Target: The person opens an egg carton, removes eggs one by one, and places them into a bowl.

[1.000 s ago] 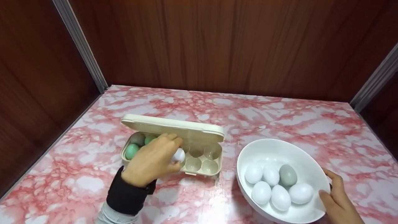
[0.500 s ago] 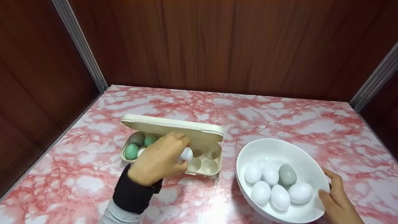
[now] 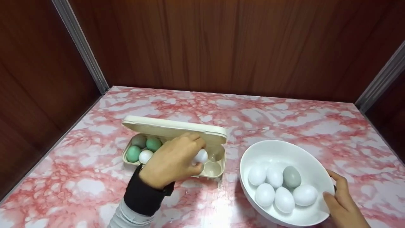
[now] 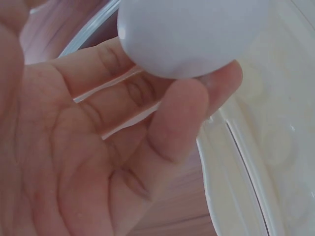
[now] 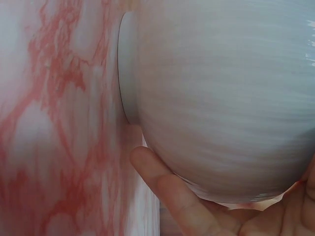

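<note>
Over the front of the carton (image 3: 212, 170), the left hand (image 3: 172, 161) pinches a white egg (image 3: 201, 156) between thumb and fingertips, close to the cups; whether the egg touches one, I cannot tell. Well to the right, the right hand (image 3: 345, 201) grips the bowl (image 3: 272, 153), its thumb at the rim and its fingers against the outer wall. Within the bowl lie five white eggs (image 3: 265, 194) and one grey egg (image 3: 291, 176). At the carton's left end sit two green eggs (image 3: 154, 144), a darker egg (image 3: 139, 141) in the back corner and another white egg (image 3: 146, 156) in the front row; the lid (image 3: 177, 125) stands raised along the back. A black band (image 3: 147, 196) circles the left wrist, next to a pale sleeve (image 3: 129, 218). Beneath spreads a red-and-white table (image 3: 101, 190), with wood-grain walls (image 3: 202, 47) around it and metal posts (image 3: 81, 44) at the corners.
</note>
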Demonstrator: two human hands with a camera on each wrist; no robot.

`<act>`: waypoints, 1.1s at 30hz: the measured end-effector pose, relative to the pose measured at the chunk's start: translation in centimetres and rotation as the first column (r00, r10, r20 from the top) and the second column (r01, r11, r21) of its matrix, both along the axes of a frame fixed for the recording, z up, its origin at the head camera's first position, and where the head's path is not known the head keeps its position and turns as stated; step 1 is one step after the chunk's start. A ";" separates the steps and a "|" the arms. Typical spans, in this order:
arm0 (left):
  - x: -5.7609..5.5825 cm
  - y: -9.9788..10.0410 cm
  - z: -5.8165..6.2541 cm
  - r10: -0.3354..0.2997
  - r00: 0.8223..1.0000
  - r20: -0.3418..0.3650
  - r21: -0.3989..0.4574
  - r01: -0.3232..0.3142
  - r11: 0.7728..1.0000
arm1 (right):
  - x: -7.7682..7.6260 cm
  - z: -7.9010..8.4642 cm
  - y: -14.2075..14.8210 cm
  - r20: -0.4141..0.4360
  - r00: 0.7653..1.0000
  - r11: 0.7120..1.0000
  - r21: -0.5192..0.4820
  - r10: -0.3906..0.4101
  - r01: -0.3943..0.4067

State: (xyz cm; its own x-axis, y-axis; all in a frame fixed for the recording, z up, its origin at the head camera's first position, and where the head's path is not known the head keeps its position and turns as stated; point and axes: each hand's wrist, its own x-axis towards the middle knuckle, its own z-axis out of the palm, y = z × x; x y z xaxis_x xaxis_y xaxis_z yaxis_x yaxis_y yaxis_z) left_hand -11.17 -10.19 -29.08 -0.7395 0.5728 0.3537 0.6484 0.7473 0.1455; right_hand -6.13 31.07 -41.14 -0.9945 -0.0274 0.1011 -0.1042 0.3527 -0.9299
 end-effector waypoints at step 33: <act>-1.1 6.7 1.8 -0.259 0.964 0.066 -0.030 0.261 0.965 | 0.3 0.3 -0.3 0.022 1.000 0.999 -0.036 -0.014 0.015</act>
